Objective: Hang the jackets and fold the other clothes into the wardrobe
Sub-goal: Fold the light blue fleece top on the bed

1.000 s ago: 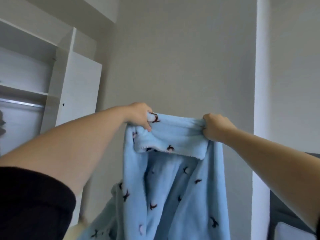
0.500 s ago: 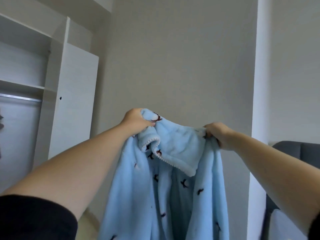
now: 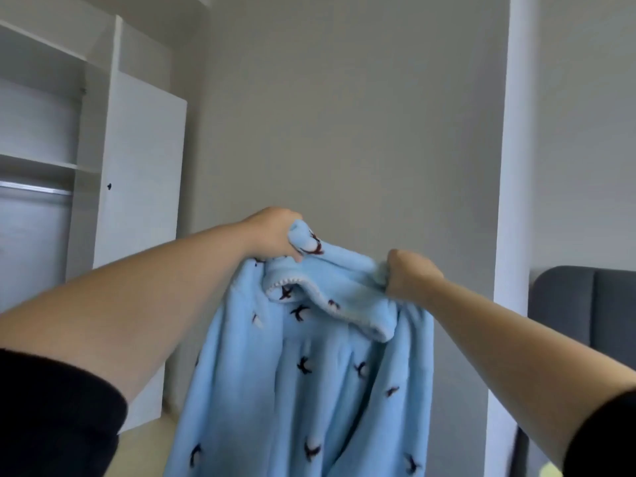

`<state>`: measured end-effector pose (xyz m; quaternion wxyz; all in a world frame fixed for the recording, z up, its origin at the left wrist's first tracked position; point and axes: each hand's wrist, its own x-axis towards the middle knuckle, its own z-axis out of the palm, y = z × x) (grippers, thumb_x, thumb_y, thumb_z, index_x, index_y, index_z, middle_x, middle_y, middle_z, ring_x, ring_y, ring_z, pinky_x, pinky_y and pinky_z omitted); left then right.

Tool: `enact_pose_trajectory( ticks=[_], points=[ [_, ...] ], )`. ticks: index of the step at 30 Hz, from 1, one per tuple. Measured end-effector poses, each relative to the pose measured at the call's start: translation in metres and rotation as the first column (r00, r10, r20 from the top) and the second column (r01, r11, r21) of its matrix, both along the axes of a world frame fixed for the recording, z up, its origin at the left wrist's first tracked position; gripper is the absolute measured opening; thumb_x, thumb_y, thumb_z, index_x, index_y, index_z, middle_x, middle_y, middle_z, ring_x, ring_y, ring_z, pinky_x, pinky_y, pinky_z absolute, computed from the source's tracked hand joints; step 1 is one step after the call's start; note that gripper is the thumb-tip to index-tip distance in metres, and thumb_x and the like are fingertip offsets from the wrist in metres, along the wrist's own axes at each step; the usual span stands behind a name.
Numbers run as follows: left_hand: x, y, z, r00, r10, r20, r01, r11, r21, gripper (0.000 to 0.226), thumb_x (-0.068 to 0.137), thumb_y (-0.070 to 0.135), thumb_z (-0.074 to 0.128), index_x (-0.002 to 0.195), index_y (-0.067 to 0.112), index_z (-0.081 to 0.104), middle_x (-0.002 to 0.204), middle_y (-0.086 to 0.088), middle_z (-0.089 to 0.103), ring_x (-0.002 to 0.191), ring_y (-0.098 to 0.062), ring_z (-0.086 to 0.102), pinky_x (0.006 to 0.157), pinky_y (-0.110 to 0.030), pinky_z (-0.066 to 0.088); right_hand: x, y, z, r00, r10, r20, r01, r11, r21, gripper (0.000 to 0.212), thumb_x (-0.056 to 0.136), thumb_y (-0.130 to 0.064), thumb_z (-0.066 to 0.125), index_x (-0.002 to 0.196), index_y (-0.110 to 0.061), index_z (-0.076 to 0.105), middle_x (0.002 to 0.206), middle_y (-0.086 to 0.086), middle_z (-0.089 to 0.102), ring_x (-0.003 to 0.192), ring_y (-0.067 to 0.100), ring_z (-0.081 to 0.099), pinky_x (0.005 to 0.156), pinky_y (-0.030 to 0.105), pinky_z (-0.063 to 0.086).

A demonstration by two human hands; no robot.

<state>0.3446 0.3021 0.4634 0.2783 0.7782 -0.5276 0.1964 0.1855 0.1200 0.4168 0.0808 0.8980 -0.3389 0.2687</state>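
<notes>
Fleece robe (image 3: pixel 309 373), pale blue and dotted with small dark bird shapes, hangs in mid-air before a plain grey wall (image 3: pixel 344 115), held up by its collar. The person's left hand (image 3: pixel 275 235) grips one end of the collar with fingers curled round the fabric; the right hand (image 3: pixel 409 277) clutches the other end in a closed fist. Both arms are stretched forward, black sleeves pushed up. At left stands the white wardrobe (image 3: pixel 137 201), with a shelf and a metal hanging rail (image 3: pixel 34 188) visible inside. A dark grey headboard (image 3: pixel 585 304) shows at right.
</notes>
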Motion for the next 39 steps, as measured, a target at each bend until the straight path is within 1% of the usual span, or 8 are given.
enact_pose_trajectory(
  ticks=[3, 10, 14, 18, 27, 30, 34, 39],
  points=[
    [0.01, 0.008, 0.012, 0.998, 0.002, -0.055, -0.003, 1.0, -0.016, 0.034, 0.072, 0.013, 0.082, 0.1, 0.025, 0.067, 0.083, -0.003, 0.069, 0.063, -0.011, 0.059, 0.053, -0.018, 0.048, -0.006, -0.005, 0.01, 0.923, 0.008, 0.385, 0.035, 0.994, -0.105, 0.01, 0.079, -0.011, 0.052, 0.083, -0.011, 0.043, 0.088, 0.012, 0.059, 0.073, 0.031, 0.047, 0.06, 0.031, 0.036],
    [-0.013, -0.011, 0.036, 0.991, 0.034, -0.132, -0.076, 0.94, -0.334, 0.037, 0.084, 0.023, 0.068, 0.121, 0.024, 0.062, 0.117, -0.002, 0.064, 0.105, -0.023, 0.06, 0.091, -0.034, 0.048, -0.051, 0.002, 0.058, 0.565, 0.094, 0.82, -0.164, 0.986, 0.0, 0.009, 0.084, -0.018, 0.053, 0.083, -0.011, 0.047, 0.07, -0.005, 0.046, 0.061, 0.012, 0.042, 0.048, 0.024, 0.027],
    [-0.052, -0.032, 0.05, 0.99, -0.002, -0.142, -0.062, 0.894, -0.445, 0.034, 0.088, 0.023, 0.062, 0.12, 0.014, 0.054, 0.122, -0.01, 0.06, 0.109, -0.03, 0.057, 0.094, -0.038, 0.047, -0.089, 0.005, 0.081, 0.533, 0.122, 0.837, -0.072, 0.993, -0.098, 0.004, 0.086, -0.01, 0.043, 0.089, -0.011, 0.041, 0.076, -0.001, 0.046, 0.069, 0.023, 0.043, 0.051, 0.03, 0.025],
    [-0.111, -0.045, 0.066, 0.996, -0.069, -0.062, 0.028, 0.86, -0.51, 0.021, 0.092, 0.016, 0.054, 0.111, 0.011, 0.048, 0.113, -0.013, 0.06, 0.092, -0.028, 0.054, 0.076, -0.032, 0.042, -0.153, 0.011, 0.098, 0.521, 0.105, 0.847, 0.021, 0.991, -0.136, 0.007, 0.086, -0.008, 0.04, 0.093, -0.011, 0.04, 0.087, 0.004, 0.049, 0.076, 0.025, 0.046, 0.06, 0.032, 0.031],
    [-0.214, -0.047, 0.102, 0.943, -0.151, 0.297, 0.27, 0.87, -0.412, 0.021, 0.088, 0.019, 0.057, 0.098, 0.019, 0.038, 0.098, -0.014, 0.061, 0.077, -0.029, 0.048, 0.064, -0.035, 0.039, -0.295, 0.04, 0.136, 0.585, 0.011, 0.811, 0.347, 0.9, -0.263, 0.016, 0.077, -0.002, 0.042, 0.089, -0.012, 0.041, 0.068, -0.001, 0.044, 0.061, 0.024, 0.04, 0.048, 0.029, 0.025],
    [-0.235, -0.059, 0.1, 0.922, -0.123, 0.367, 0.266, 0.889, -0.372, 0.024, 0.089, 0.023, 0.058, 0.095, 0.02, 0.035, 0.096, -0.013, 0.061, 0.073, -0.028, 0.046, 0.061, -0.034, 0.036, -0.317, 0.042, 0.134, 0.622, -0.075, 0.779, 0.448, 0.85, -0.276, 0.017, 0.077, -0.001, 0.044, 0.09, -0.012, 0.04, 0.077, 0.008, 0.053, 0.072, 0.033, 0.051, 0.058, 0.033, 0.032],
    [-0.256, -0.106, 0.05, 0.936, -0.181, 0.3, 0.277, 0.907, -0.317, 0.022, 0.09, 0.024, 0.056, 0.105, 0.016, 0.043, 0.096, -0.013, 0.062, 0.074, -0.028, 0.048, 0.061, -0.033, 0.036, -0.337, 0.014, 0.095, 0.683, -0.202, 0.702, 0.518, 0.811, -0.272, 0.018, 0.08, -0.001, 0.045, 0.089, -0.013, 0.036, 0.098, 0.019, 0.06, 0.085, 0.039, 0.057, 0.063, 0.036, 0.03],
    [-0.287, -0.181, -0.091, 0.96, -0.259, 0.102, 0.27, 0.956, -0.112, 0.022, 0.092, 0.025, 0.053, 0.107, 0.013, 0.043, 0.101, -0.012, 0.062, 0.08, -0.028, 0.051, 0.063, -0.034, 0.037, -0.361, -0.048, -0.032, 0.749, -0.415, 0.516, 0.544, 0.83, -0.123, 0.015, 0.08, -0.004, 0.045, 0.089, -0.013, 0.038, 0.096, 0.015, 0.061, 0.078, 0.034, 0.053, 0.063, 0.035, 0.032]
  ],
)
